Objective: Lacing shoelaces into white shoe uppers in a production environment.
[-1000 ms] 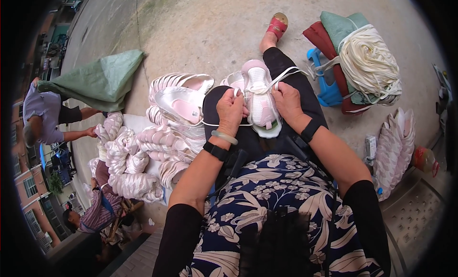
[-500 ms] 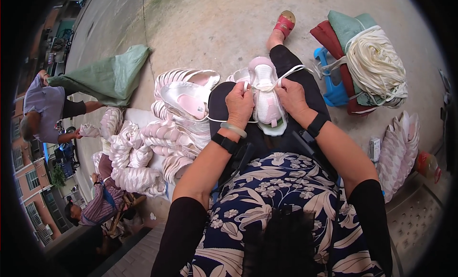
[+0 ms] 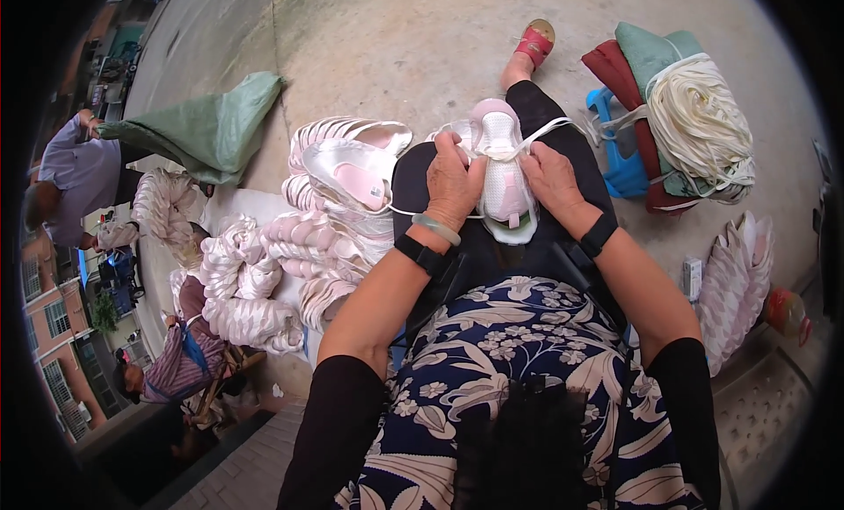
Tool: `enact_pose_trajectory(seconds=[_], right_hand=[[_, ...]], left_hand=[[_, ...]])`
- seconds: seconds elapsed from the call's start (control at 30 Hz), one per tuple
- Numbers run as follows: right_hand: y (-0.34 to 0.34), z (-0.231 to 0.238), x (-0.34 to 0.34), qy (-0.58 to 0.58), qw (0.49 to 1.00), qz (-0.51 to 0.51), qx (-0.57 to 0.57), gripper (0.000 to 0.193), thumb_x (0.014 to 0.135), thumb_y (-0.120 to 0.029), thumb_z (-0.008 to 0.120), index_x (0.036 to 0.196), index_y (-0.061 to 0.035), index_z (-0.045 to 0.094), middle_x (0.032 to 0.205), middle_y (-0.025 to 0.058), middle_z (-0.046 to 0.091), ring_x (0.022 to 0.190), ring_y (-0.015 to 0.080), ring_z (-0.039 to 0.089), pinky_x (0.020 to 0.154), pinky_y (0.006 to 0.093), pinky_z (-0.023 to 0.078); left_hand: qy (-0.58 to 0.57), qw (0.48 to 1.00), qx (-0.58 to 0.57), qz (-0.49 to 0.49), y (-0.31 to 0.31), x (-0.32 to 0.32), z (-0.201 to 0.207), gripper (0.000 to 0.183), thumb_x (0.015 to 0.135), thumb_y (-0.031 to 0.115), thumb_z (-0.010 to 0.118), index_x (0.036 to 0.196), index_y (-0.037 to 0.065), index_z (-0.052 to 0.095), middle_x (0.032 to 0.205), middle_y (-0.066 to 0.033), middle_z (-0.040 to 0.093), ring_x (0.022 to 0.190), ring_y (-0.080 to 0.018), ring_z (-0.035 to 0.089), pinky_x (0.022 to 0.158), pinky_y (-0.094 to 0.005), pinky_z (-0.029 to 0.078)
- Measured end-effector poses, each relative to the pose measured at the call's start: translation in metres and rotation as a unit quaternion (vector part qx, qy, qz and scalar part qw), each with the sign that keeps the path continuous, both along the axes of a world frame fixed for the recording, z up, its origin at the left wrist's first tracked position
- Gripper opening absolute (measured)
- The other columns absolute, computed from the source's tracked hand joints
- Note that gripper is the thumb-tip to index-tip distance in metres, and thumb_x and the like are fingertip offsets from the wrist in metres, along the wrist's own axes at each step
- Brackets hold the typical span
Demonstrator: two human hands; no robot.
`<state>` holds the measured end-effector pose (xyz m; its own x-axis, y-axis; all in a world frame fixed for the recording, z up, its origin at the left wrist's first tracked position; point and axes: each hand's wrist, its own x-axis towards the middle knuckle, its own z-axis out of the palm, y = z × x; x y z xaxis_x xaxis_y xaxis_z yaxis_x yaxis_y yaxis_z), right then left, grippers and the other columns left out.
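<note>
A white and pink shoe upper (image 3: 505, 188) lies across my lap, its pink tongue end pointing away from me. A white shoelace (image 3: 550, 126) crosses it near the middle, with one length looping out past each side. My left hand (image 3: 454, 183) is closed at the upper's left edge, thumb and fingers pinching the lace. At the right edge, my right hand (image 3: 551, 178) grips the lace between thumb and curled fingers. The fingertips partly hide where the lace passes through. Nested white and pink shoe uppers (image 3: 356, 180) rest beside my left leg.
Several bundles of uppers (image 3: 251, 325) are heaped at left. Beyond them, one person handles a green sack (image 3: 211, 132); another sits lower left. On the right are a hank of white laces (image 3: 701, 114), a blue plastic stool (image 3: 615, 158), stacked uppers (image 3: 734, 290) and a bottle (image 3: 785, 314).
My left hand has turned and closed in toward the upper, and the lace loop at its fingers no longer shows. The person by the green sack has raised a bundle of uppers. My view shifted slightly.
</note>
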<state>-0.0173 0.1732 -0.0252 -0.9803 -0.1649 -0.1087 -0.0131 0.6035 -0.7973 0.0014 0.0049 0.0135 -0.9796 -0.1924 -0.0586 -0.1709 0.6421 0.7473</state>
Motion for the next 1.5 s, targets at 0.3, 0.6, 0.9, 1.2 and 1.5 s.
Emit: enact_pose_trajectory(seconds=[0.3,0.6,0.9,1.2,1.5], right_hand=[[0.007,0.009,0.0,-0.051,0.995,0.076,0.027,0.025,0.074,-0.022,0.063,0.08,-0.0016,0.051,0.079,0.0171,0.056,0.078,0.0348,0.056,0.07,0.0433,0.043],[0.001,-0.001,0.003,0.059,0.988,0.088,0.111,0.017,0.077,-0.017,0.049,0.082,-0.0005,0.052,0.083,0.0194,0.055,0.081,0.0379,0.056,0.072,0.0462,0.044],[-0.005,0.024,0.009,0.072,0.996,0.032,0.035,0.013,0.077,-0.018,0.054,0.082,-0.0053,0.054,0.082,0.0174,0.056,0.079,0.0355,0.057,0.069,0.0435,0.045],[-0.038,0.015,0.015,0.15,0.981,0.11,0.058,0.009,0.075,-0.016,0.059,0.081,-0.0087,0.06,0.075,0.0107,0.059,0.071,0.03,0.06,0.06,0.0379,0.047],[-0.042,0.007,0.014,0.145,0.986,0.065,0.047,0.014,0.079,-0.024,0.056,0.075,-0.0099,0.058,0.073,0.009,0.061,0.069,0.0288,0.06,0.059,0.0385,0.047]], left_hand=[[0.097,0.965,-0.173,-0.173,-0.008,0.02,-0.004,0.042,0.071,0.018,0.066,0.104,-0.002,0.049,0.081,-0.0148,0.056,0.071,-0.0298,0.058,0.062,-0.0387,0.047],[0.034,0.947,-0.268,-0.175,0.004,0.02,-0.004,0.013,0.075,0.01,0.053,0.083,0.001,0.048,0.071,-0.0165,0.058,0.067,-0.032,0.061,0.059,-0.0422,0.049],[0.017,0.951,-0.246,-0.184,-0.001,0.015,-0.004,0.014,0.077,0.012,0.05,0.082,0.0,0.048,0.071,-0.0194,0.059,0.063,-0.0344,0.061,0.059,-0.0429,0.049],[-0.034,0.956,-0.233,-0.176,0.001,0.017,0.001,0.018,0.079,0.016,0.051,0.084,-0.001,0.048,0.073,-0.0208,0.06,0.067,-0.0374,0.061,0.063,-0.0451,0.048],[0.038,0.965,-0.17,-0.196,-0.002,0.015,0.003,0.013,0.077,0.012,0.049,0.084,0.003,0.051,0.07,-0.0201,0.059,0.068,-0.0391,0.059,0.063,-0.0472,0.046]])
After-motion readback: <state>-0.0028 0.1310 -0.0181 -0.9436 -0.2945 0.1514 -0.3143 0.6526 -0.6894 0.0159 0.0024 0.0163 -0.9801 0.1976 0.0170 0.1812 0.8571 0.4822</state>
